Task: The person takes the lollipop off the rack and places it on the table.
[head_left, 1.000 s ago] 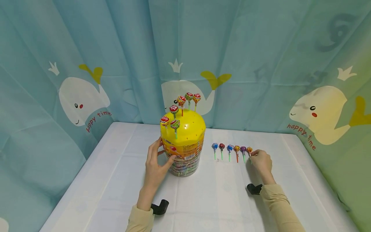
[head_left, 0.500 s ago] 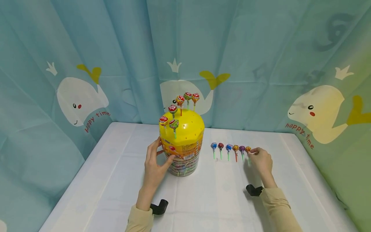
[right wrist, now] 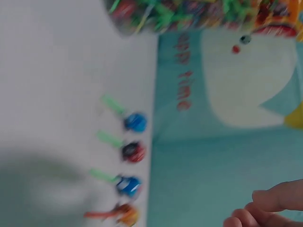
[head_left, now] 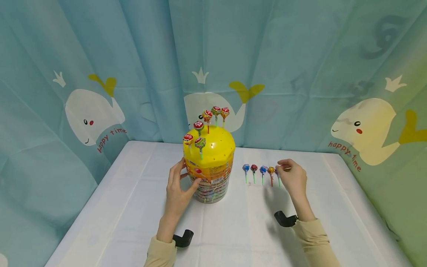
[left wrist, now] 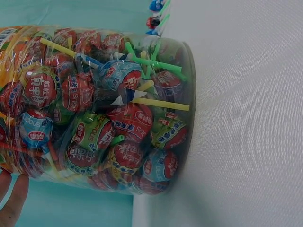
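A clear jar [head_left: 213, 189] packed with wrapped lollipops stands upright under a yellow domed lid [head_left: 218, 146]. Several lollipops stick up from the lid's left and back, among them a green-wrapped lollipop [head_left: 200, 143]. My left hand [head_left: 178, 193] holds the jar's left side, thumb in front; its fingertips [left wrist: 14, 198] show in the left wrist view. My right hand [head_left: 295, 180] is raised over the right end of a lollipop row and pinches an orange-wrapped lollipop [head_left: 287, 169], mostly hidden by the fingers. In the right wrist view the curled fingers [right wrist: 265, 208] show, but not that lollipop.
Right of the jar lie several lollipops in a row, including a blue lollipop [head_left: 246, 168], a red lollipop [head_left: 254, 168] and an orange lollipop [head_left: 271, 171]. A purple one is partly behind the right hand. A whale-print curtain [head_left: 283, 122] hangs behind the white table [head_left: 233, 230].
My right hand has lifted the orange lollipop from the row's right end and moved left and up. The left hand stays on the jar.
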`<state>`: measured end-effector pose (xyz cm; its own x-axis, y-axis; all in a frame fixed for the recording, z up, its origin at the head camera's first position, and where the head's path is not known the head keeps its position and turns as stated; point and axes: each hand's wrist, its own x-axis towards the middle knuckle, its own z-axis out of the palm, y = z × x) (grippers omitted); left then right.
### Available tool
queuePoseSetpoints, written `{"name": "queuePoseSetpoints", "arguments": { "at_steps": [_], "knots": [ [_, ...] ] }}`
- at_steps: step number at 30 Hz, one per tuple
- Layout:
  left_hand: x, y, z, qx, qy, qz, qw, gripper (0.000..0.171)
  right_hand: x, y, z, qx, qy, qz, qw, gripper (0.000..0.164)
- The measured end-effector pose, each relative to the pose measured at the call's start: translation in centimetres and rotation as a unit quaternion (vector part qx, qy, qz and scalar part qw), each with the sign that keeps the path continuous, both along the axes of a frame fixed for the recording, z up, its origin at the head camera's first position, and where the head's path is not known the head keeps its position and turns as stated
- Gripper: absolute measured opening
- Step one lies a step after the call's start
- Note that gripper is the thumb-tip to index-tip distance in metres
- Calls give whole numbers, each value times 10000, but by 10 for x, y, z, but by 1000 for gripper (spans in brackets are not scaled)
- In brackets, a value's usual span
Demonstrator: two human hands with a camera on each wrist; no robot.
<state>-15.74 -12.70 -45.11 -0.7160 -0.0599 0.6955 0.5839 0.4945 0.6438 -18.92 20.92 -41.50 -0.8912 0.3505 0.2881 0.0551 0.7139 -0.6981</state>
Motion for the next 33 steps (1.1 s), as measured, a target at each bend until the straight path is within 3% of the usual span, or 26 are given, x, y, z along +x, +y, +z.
{"name": "queuePoseSetpoints", "arguments": {
  "at_steps": [13, 22, 33],
  "knots": [
    [-1, 0, 0, -21, 121, -1, 9999, 85, 18, -56, 43, -688, 1161, 643, 9888, 15],
    [-1, -1, -2, -19, 102, 3, 9999, 79, 31, -87, 70, -1117, 1415, 1163, 9767, 20],
    [0, 0, 0, 1, 20, -33, 10000, 85, 38, -114, 96, -1462, 1888, 1952, 9512, 22]
  ]
}}
